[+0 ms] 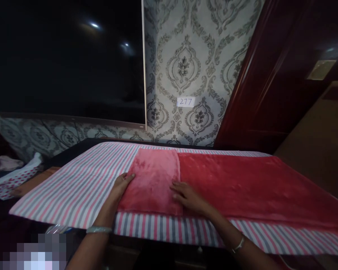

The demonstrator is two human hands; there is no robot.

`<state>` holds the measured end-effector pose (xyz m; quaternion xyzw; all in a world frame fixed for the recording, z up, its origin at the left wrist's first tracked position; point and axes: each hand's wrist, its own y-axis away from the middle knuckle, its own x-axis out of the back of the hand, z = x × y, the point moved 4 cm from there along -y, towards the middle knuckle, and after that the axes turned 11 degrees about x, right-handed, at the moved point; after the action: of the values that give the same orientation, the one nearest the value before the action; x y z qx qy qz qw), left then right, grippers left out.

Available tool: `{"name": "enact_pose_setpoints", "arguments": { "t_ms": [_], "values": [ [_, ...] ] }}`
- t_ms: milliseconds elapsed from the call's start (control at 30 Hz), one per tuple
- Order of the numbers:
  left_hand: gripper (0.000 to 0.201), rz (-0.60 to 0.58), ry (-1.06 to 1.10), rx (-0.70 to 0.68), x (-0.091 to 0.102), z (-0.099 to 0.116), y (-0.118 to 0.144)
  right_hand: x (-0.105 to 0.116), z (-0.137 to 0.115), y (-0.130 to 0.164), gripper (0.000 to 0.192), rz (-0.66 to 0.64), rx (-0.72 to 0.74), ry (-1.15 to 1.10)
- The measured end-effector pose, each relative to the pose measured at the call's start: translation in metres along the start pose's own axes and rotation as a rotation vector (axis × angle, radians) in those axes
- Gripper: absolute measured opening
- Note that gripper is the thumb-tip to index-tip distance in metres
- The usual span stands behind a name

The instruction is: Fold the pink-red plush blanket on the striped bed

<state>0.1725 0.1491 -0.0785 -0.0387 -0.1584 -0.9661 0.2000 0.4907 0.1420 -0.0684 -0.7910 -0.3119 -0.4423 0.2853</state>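
A red plush blanket (242, 183) lies lengthwise on a striped cloth. Its left end is doubled over, so a lighter pink-red panel (154, 176) faces up. My left hand (124, 183) rests against the folded left edge, thumb stretched over the top and the other fingers partly hidden along the side. Near the panel's right border, my right hand (186, 193) lies with fingers extended on the plush, touching where the doubled part meets the single layer. Pink, grey and white stripes run across the cloth (73, 180) underneath.
A large dark screen (67, 60) hangs on the patterned wall behind, beside a paper label (186, 101) reading 277. Dark red wood panelling (259, 75) and a brown board (318, 131) stand at the right. Red-dotted white fabric (17, 182) lies at the far left.
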Motion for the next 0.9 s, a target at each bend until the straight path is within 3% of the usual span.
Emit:
{"name": "enact_pose_setpoints", "arguments": {
  "t_ms": [100,233,433,600,733,800,900],
  "values": [
    [0.040,-0.012,0.022,0.003,-0.001,-0.003,0.000,0.029,0.024,-0.032,0.045,0.127,-0.065,0.072],
    [0.042,-0.010,0.027,0.015,-0.001,-0.008,0.000,0.057,0.058,-0.089,0.054,0.169,-0.139,0.139],
    [0.053,-0.005,0.055,0.018,0.001,-0.015,-0.006,0.061,0.103,-0.151,0.066,0.074,-0.217,0.166],
    [0.069,-0.194,0.177,0.080,-0.001,-0.016,0.001,0.051,0.128,-0.175,0.074,-0.055,-0.246,0.160],
    [0.064,-0.337,0.163,0.052,0.001,-0.006,0.017,0.053,0.143,-0.185,0.075,-0.126,-0.257,0.149],
    [0.061,-0.309,0.081,0.003,0.002,-0.001,0.022,0.056,0.148,-0.187,0.072,-0.136,-0.258,0.136],
    [0.062,-0.157,-0.077,-0.112,0.004,0.002,0.023,0.057,0.152,-0.188,0.064,-0.121,-0.253,0.115]
  ]
}}
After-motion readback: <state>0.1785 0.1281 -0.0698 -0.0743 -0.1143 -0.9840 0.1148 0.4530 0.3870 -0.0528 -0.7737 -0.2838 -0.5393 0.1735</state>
